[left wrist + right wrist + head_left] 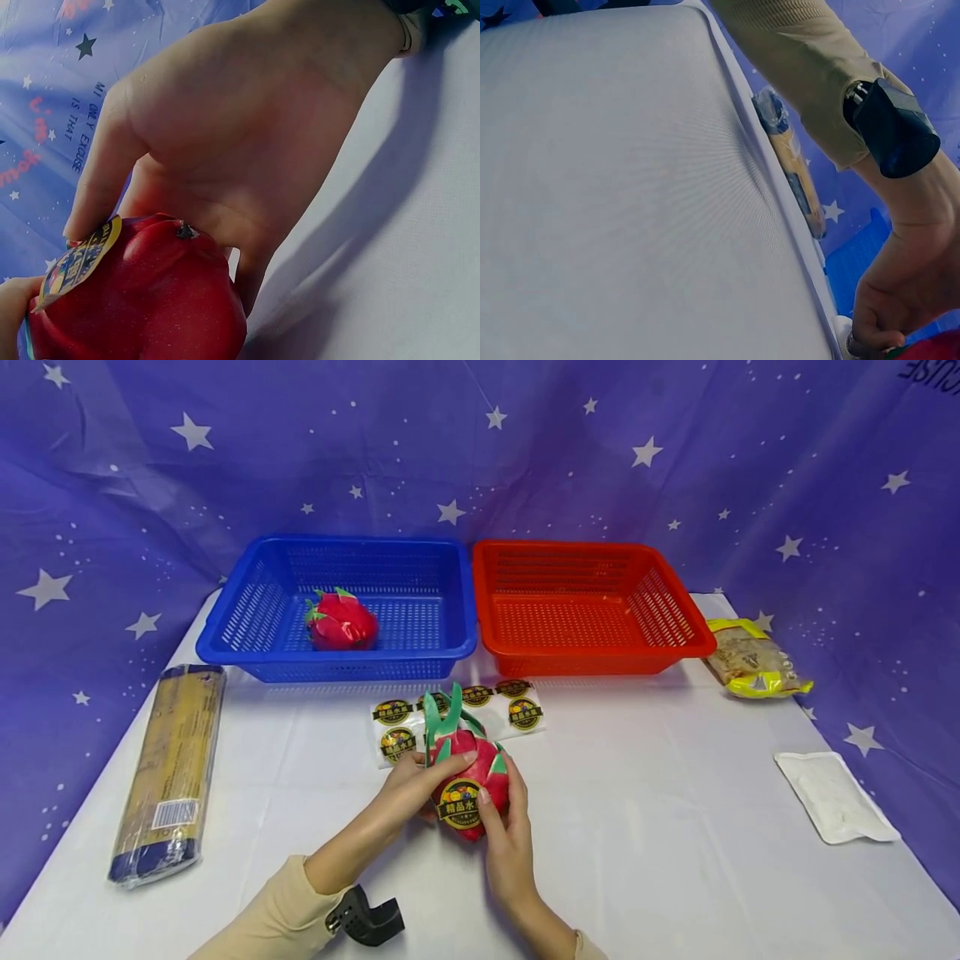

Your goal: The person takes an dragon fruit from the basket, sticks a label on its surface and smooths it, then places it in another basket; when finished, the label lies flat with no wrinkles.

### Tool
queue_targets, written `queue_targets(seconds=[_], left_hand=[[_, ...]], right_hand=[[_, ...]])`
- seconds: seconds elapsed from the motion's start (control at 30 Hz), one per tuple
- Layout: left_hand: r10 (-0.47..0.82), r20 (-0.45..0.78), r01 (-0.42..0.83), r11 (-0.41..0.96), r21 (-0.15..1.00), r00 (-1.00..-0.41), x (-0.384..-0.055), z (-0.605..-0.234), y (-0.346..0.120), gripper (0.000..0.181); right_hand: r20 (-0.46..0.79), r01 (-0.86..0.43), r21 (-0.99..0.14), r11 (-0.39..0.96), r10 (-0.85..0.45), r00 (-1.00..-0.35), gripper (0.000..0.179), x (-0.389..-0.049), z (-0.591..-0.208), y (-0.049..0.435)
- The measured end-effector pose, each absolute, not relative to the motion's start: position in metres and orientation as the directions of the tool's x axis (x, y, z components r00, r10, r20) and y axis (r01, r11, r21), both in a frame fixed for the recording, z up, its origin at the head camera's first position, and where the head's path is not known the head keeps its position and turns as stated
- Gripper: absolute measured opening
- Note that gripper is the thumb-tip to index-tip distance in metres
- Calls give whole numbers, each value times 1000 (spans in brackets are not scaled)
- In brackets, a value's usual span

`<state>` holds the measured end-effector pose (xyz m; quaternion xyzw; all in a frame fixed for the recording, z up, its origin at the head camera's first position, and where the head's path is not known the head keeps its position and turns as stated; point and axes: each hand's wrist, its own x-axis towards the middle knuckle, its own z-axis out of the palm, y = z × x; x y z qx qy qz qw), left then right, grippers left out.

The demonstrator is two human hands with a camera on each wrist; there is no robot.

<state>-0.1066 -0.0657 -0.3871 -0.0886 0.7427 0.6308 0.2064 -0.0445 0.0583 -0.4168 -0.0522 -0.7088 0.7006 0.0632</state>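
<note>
Left hand (408, 789), right hand (510, 842) clamped round green-leaved red dragon fruit (484, 773); round black-gold sticker (458, 804), edge lifted, wanted smoothing outward.

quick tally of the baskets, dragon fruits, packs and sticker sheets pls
Baskets: 2 (blue basket, red basket)
Dragon fruits: 2 (held fruit, other fruit)
Packs: 3 (long pack, yellow bag, white packet)
Sticker sheets: 1 (sheet)
Total: 8
</note>
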Motion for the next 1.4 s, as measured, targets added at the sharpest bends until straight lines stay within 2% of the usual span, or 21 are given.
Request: queue_targets(seconds=[0.53, 0.67, 0.8, 1.07, 1.4], left_hand=[[107, -437, -412, 196, 890, -893, -109, -389, -70, 49], [119, -431, -407, 184, 895, -894, -108, -388, -70, 48], [134, -430, -406, 173, 897, -893, -107, -387, -69, 48], [111, -426, -402, 187, 896, -898, -106, -388, -63, 47], [136, -385, -366, 143, 920, -913, -105, -388, -56, 35]], right_hand=[[-28, 22, -998, -63, 95, -995, 46, -49, -414, 66], [9, -12, -999, -44, 81, -997, 54, -49, -414, 65], [65, -63, -997, 34, 63, -996, 64, -47, -415, 63], [59, -42, -992, 122, 144, -988, 61, -47, -416, 58], [55, -28, -992, 127, 215, -975, 64, -48, -418, 55]])
